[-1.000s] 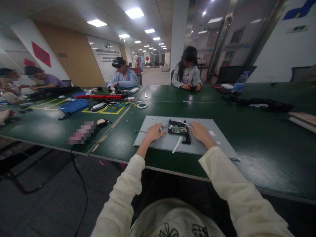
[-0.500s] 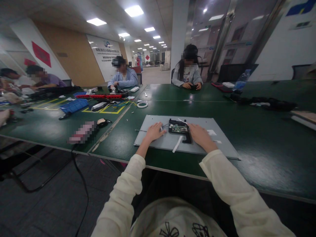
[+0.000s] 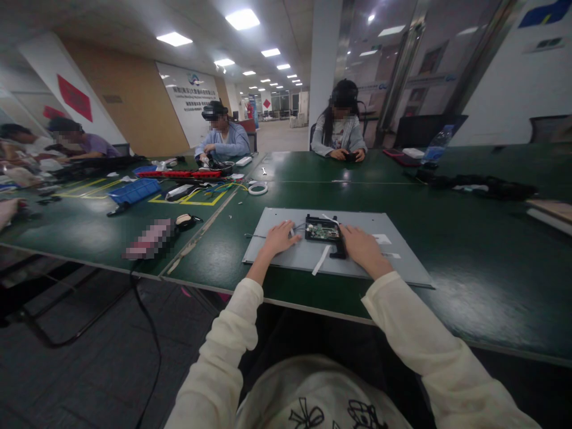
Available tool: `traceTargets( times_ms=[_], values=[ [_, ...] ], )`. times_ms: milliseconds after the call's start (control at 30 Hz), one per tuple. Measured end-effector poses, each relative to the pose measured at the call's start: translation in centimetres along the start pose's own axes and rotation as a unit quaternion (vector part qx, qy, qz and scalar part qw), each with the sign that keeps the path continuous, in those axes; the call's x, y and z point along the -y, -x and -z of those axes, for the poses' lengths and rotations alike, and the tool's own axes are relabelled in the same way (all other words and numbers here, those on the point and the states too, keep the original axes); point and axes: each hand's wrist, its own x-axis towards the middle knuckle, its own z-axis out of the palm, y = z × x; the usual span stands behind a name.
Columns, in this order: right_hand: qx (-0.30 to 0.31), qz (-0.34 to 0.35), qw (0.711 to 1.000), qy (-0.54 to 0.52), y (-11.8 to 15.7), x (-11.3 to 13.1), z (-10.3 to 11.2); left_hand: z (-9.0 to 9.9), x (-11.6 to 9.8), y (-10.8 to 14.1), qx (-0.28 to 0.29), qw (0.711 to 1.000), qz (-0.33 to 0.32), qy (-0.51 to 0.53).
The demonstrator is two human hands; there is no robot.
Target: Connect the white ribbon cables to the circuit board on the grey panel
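On the green table [image 3: 214,250], head view: a flat grey panel [image 3: 379,226] lay near the front edge; a black frame [image 3: 338,252] holding a circuit board [image 3: 322,231] sat on it, between the two hands; a white strip [image 3: 321,261] lay just beside the frame, on the near side. Left hand [image 3: 281,237] was palm down on the panel, fingers loosely spread, near thin cables [image 3: 300,227]; right hand [image 3: 361,247] rested at the frame's right side, fingers extended; whether they pinched anything, could not tell. Handling, as judged: panel broad, stiff, probably smooth and awkward for one hand, best held by opposite edges; frame light and rigid, to be taken by its outer rim; board fragile, its face to be left untouched; cables and strip soft, easily snagged. A blue bin [image 3: 134,192] stood farther left.
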Motion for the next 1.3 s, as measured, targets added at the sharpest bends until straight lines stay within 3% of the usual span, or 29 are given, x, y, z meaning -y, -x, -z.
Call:
traceTargets(
  times_ms=[233, 367, 533, 700, 967, 1300],
  values=[
    [-0.01, -0.011, 1.0, -0.019, 0.4, -0.1, -0.6, 0.0, 0.0, 0.0, 0.004, 1.0, 0.008, 0.004],
    [-0.071, -0.002, 0.995, -0.07, 0.4, -0.2, -0.7, 0.1, -0.2, 0.0, 0.002, 1.0, 0.007, 0.002],
    [-0.122, 0.071, 0.963, -0.229, 0.2, 0.4, 0.3, 0.1, -0.3, 0.1, -0.004, 1.0, 0.011, -0.001],
    [-0.094, 0.159, 0.952, -0.244, 0.7, 1.2, 0.9, 0.1, -0.3, 0.2, -0.011, 1.0, 0.007, 0.003],
    [-0.082, 0.14, 0.958, -0.237, 1.1, 1.5, 1.1, 0.0, -0.4, 0.2, -0.009, 1.0, 0.007, 0.003],
    [-0.122, 0.134, 0.951, -0.25, 0.5, 1.3, 0.6, -0.1, -0.4, 0.2, -0.034, 0.999, 0.003, 0.04]
  ],
)
